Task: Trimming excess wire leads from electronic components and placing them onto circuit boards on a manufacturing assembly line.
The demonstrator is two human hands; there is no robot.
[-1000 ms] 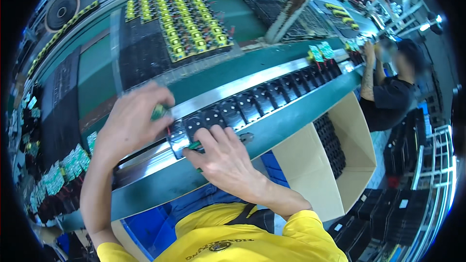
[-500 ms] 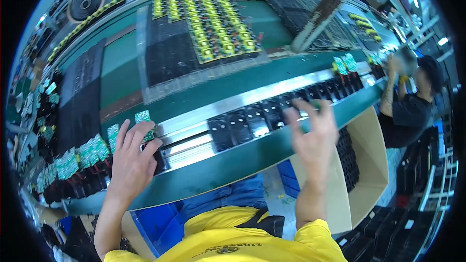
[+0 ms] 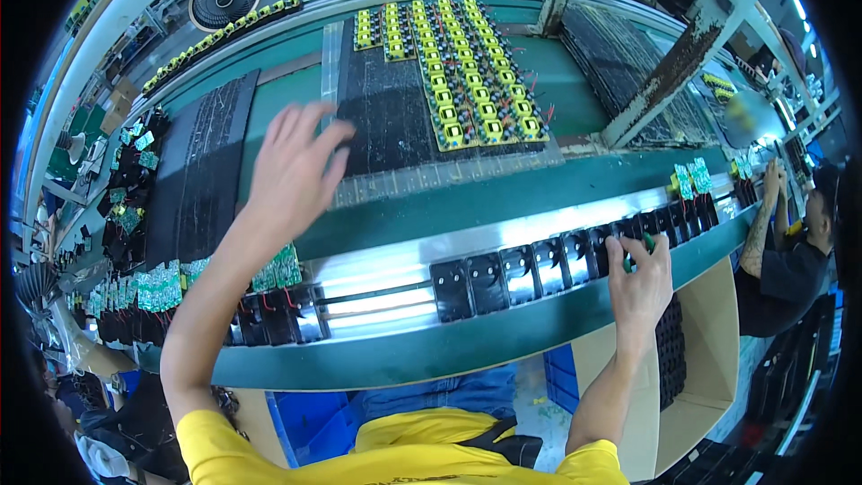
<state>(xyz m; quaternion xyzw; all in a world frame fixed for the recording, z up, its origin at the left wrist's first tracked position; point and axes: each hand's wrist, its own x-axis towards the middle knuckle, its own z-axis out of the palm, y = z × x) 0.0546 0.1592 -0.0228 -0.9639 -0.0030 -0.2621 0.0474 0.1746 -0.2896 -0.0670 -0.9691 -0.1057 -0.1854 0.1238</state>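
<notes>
My left hand (image 3: 301, 166) hangs in the air with spread fingers, holding nothing, above the near-left part of a black mat (image 3: 377, 117). Farther right on that mat lie rows of circuit boards with yellow transformers (image 3: 476, 81). A row of black plastic cases (image 3: 471, 287) stands on the metal rail. My right hand (image 3: 642, 283) is at the right part of this row, its fingers curled around a small green object (image 3: 648, 241) that is mostly hidden. Left of a gap in the row, green circuit boards (image 3: 283, 271) with red wires stand at more black cases (image 3: 278, 319).
A cardboard box (image 3: 705, 341) with black parts stands below the bench edge at right, a blue bin (image 3: 314, 422) below at left. A rusty metal post (image 3: 660, 81) rises beyond the rail. Another person (image 3: 790, 251) works at far right.
My left hand has left the green board at the rail and moved up and away over the mat. My right hand has shifted right along the cases. The view has turned slightly.
</notes>
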